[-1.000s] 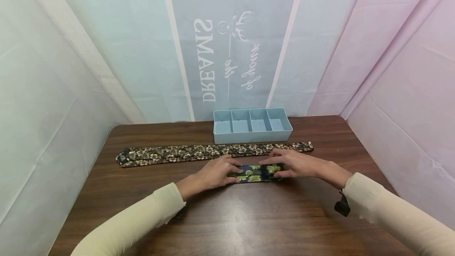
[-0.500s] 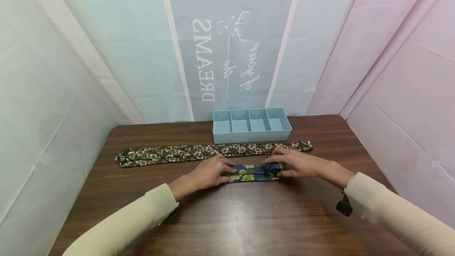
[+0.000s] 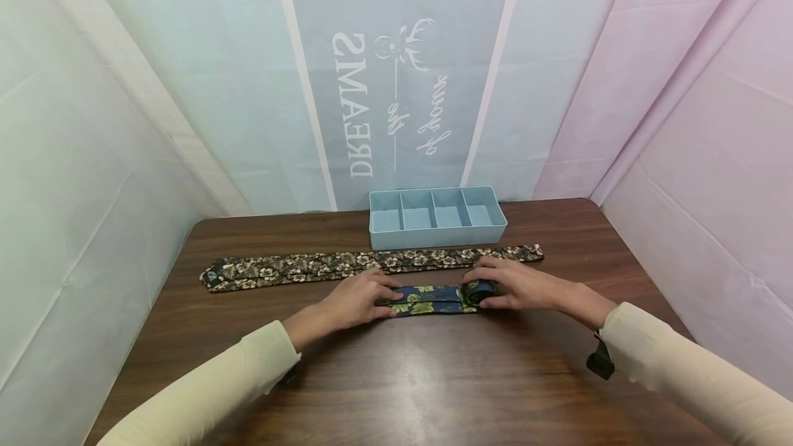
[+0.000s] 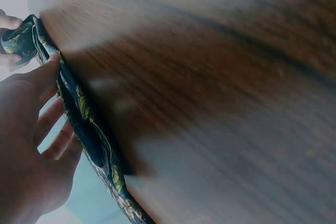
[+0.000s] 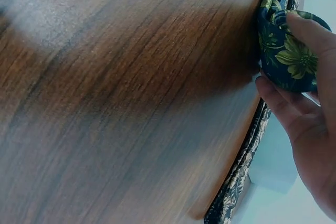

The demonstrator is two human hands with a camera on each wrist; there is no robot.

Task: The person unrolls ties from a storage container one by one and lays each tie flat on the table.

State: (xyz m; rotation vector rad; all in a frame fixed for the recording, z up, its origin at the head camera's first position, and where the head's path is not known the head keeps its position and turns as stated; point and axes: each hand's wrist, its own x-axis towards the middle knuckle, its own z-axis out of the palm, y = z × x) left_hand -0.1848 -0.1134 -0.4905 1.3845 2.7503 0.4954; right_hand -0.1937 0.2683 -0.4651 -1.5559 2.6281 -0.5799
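A navy necktie with yellow-green flowers (image 3: 430, 300) lies across the middle of the table, its right end wound into a roll (image 3: 479, 292). My right hand (image 3: 523, 284) grips this roll between thumb and fingers; the right wrist view shows the thumb over the roll's coiled edge (image 5: 296, 59). On the flat part, my left hand (image 3: 356, 298) holds the tie with its thumb at the near edge and fingers at the far one. The left end of the tie is hidden under that hand. Behind both hands, a second necktie, dark with cream flowers (image 3: 316, 268), lies stretched out flat.
A light blue box with several compartments (image 3: 438, 237) stands at the back of the brown wooden table (image 3: 396, 377), just behind the cream-flowered tie. Fabric curtains (image 3: 248, 88) enclose the table at the back and both sides.
My left hand has slid left along the navy tie, uncovering more of its flat part. The right hand has stayed nearly in place while the roll has turned in its fingers.
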